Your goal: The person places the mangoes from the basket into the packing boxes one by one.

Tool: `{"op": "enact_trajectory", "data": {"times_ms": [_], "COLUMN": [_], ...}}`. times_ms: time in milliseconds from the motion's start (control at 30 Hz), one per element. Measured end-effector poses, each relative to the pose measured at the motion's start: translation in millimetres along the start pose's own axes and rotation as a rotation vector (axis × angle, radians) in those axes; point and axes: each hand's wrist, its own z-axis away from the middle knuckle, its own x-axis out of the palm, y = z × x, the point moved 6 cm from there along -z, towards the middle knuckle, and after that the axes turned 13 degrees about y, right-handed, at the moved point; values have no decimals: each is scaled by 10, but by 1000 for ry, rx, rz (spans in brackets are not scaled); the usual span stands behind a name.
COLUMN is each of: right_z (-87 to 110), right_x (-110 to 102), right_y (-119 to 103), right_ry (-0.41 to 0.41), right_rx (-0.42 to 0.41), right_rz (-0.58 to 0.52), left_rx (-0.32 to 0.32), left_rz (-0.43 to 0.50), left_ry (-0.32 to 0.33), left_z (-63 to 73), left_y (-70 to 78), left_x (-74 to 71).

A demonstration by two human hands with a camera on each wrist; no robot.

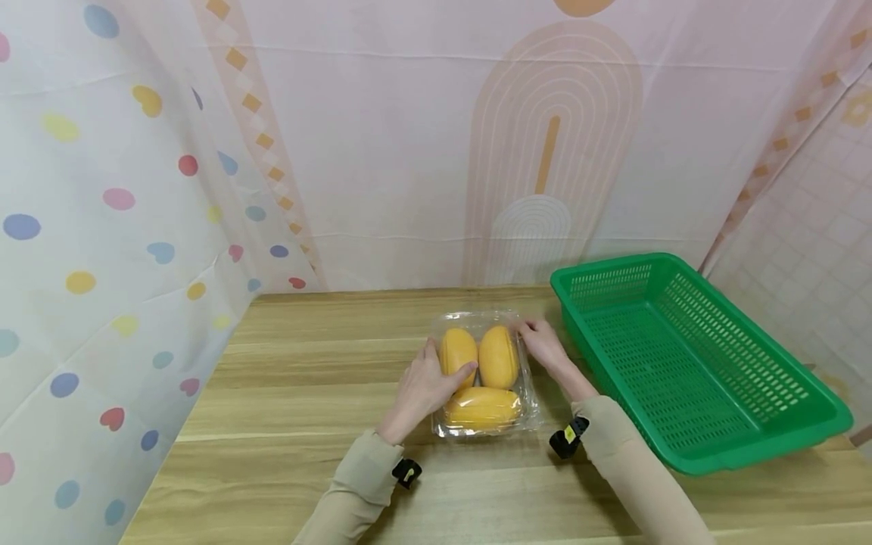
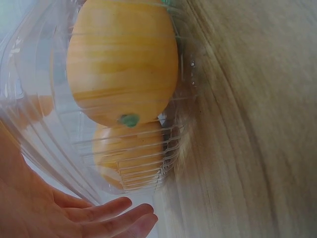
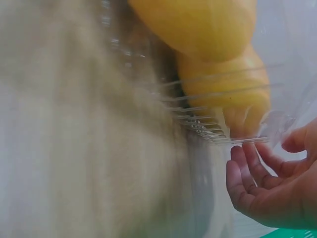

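A clear plastic box (image 1: 485, 434) lies on the wooden table. Inside it are three yellow oval fruits that look like mangoes: one at the back left (image 1: 458, 350), one at the back right (image 1: 499, 359), one lying crosswise in front (image 1: 482, 408). My left hand (image 1: 425, 384) rests against the box's left side, thumb stretched over the top, its other fingers fairly straight along the wall. At the far right corner my right hand (image 1: 543, 344) pinches the rim between thumb and bent fingers (image 3: 257, 171). Whether the lid is fastened, I cannot tell.
A green slotted plastic basket (image 1: 783, 451) stands on the right, close beside my right forearm. Patterned cloth (image 1: 381, 151) hangs behind the table and along both sides. Bare wood tabletop (image 1: 272, 393) shows left of the box.
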Motion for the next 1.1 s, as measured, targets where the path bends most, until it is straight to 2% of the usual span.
{"op": "enact_trajectory", "data": {"times_ms": [300,500,600,800,967,1100], "right_z": [332,591,689,754,901,974], "right_x": [-88,-148,-181,-112,-147,-148], "right_y": [-27,23,70,93,144,171], "right_ry": [-15,-43,-95,-210,-337,-428], "right_rx": [-126,-168,-180,-178,-209,-193], "right_rz": [209,260,233,122,80,67], "left_rx": [-11,-18,-20,26,39,36], "left_rz": [-11,-6,-7,-1,-3,4], "left_ry": [9,4,1,-42,-35,-32], "left_z": [-4,-1,3,-260,-256,-264], "left_y": [-25,-25,-22,-112,-102,-106], "left_x": [11,29,36,25,29,34]}}
